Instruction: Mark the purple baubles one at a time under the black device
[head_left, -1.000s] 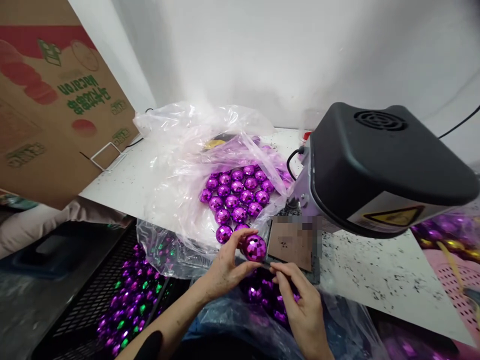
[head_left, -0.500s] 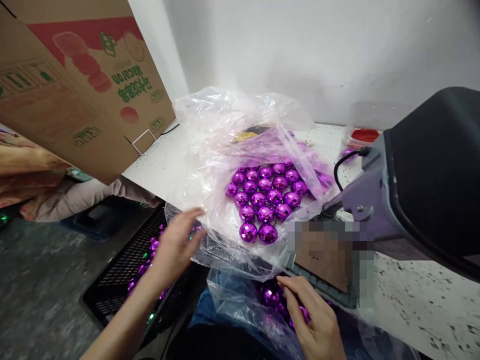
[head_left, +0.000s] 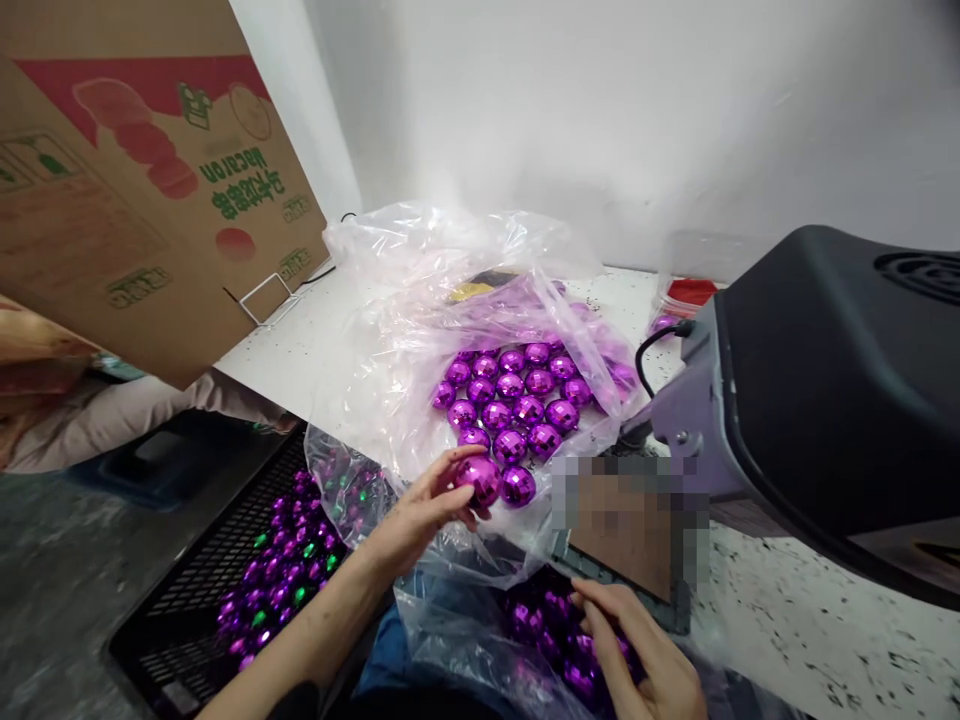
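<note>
My left hand (head_left: 420, 512) has its grip closed on one purple ball (head_left: 480, 479), thumb over the top and fingertips curled beneath. The ball sits at the near end of the rows of balls (head_left: 517, 400), touching the last one in the front row. Those rows lie packed side by side on the clear bag (head_left: 390, 300), which is spread open on the bench (head_left: 795, 600) close to its front edge.

My right hand (head_left: 645, 660) is lower, below the front edge of the bench, with its fingers laid over the loose balls (head_left: 540, 620) in a second bag (head_left: 450, 650) on my lap. I cannot tell whether its grip has taken hold of any of them.

The black machine (head_left: 840, 400) fills the right side of the bench, just beside the clear bag, and a dark cable (head_left: 645, 350) loops at its left end. A cardboard box (head_left: 135, 200) leans over the bench's far left corner. A red-lidded tub (head_left: 690, 292) stands near the back edge, behind the machine. Down on the floor to the left, a black crate (head_left: 180, 620) holds purple and green balls.
</note>
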